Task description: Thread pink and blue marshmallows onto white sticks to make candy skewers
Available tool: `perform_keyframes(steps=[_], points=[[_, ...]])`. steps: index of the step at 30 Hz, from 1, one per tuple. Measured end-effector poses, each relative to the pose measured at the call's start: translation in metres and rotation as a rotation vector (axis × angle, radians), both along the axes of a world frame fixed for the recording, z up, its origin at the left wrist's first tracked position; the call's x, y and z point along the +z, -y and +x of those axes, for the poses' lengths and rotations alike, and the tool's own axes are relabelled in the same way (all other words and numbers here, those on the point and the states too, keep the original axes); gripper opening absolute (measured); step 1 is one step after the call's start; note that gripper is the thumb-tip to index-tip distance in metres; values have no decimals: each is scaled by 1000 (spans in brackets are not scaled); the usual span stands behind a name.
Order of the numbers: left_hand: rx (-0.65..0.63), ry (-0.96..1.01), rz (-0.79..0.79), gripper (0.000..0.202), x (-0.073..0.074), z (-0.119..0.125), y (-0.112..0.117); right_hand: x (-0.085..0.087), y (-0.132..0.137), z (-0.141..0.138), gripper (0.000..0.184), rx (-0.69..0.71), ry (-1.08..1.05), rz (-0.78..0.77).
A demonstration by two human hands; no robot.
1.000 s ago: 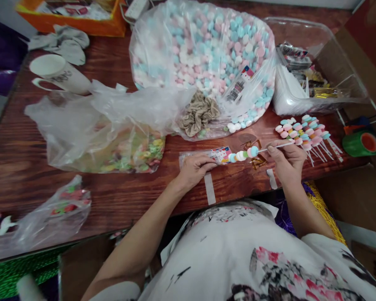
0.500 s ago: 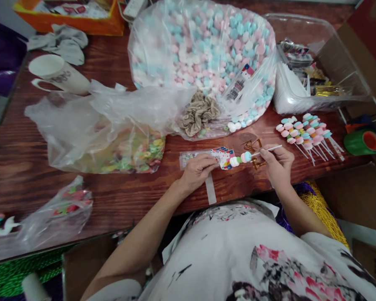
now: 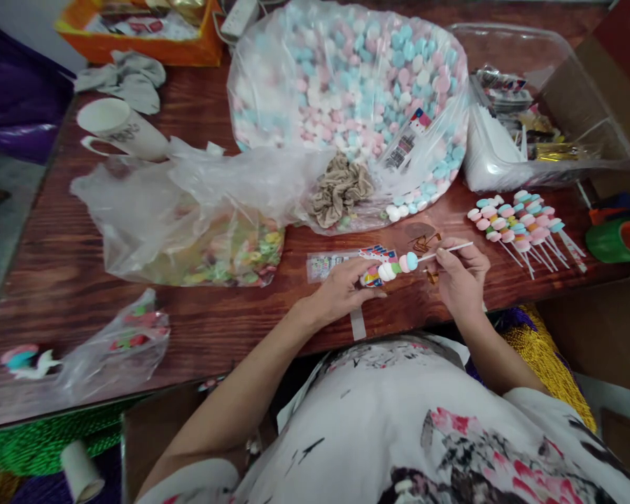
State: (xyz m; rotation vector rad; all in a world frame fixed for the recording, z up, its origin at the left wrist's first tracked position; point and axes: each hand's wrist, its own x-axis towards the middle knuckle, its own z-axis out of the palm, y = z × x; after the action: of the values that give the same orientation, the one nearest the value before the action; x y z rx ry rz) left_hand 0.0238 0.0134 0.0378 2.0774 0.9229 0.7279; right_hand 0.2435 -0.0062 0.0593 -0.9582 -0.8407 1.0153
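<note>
My right hand (image 3: 460, 274) pinches the white stick of a marshmallow skewer (image 3: 397, 267), which is held nearly level, its sweets pointing left. White, pink, green and blue pieces are threaded on it. At the sweets' end is my left hand (image 3: 341, 294), with thumb and fingers apart; part of its fingers is hidden. Beneath that hand lie clear printed packets (image 3: 323, 264) with red and blue patterns. Brown-gold twist ties (image 3: 425, 243) are scattered just behind the skewer. To the right, finished-looking marshmallow skewers (image 3: 519, 224) lie in a pile, sticks toward me.
A big bag of pastel marshmallows (image 3: 346, 77) lies at the back, a brown scrunchie (image 3: 341, 190) on its edge. Left are a bag of gummy candies (image 3: 231, 252), a mug (image 3: 120, 129) and a smaller bag (image 3: 120, 350). A clear bin (image 3: 546, 105) and green tape (image 3: 617, 239) stand right.
My left hand's thumb and fingers have spread from a pinch near the skewer's end. My right hand keeps its hold on the stick. The view has shifted slightly.
</note>
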Motion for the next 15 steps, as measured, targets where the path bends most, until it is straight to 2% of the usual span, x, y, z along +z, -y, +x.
perform_keyframes(steps=[4,9,12,15], points=[[40,-66,-67,22,0,5,-1,4,6,-1,6,35,89,55],[59,-93,-65,23,-1,7,1,6,10,6,12,67,391,22],[85,-144,-30,28,0,7,5,5,10,7,14,15,429,19],[151,-214,59,24,1,6,9,3,9,7,16,-8,396,-5]])
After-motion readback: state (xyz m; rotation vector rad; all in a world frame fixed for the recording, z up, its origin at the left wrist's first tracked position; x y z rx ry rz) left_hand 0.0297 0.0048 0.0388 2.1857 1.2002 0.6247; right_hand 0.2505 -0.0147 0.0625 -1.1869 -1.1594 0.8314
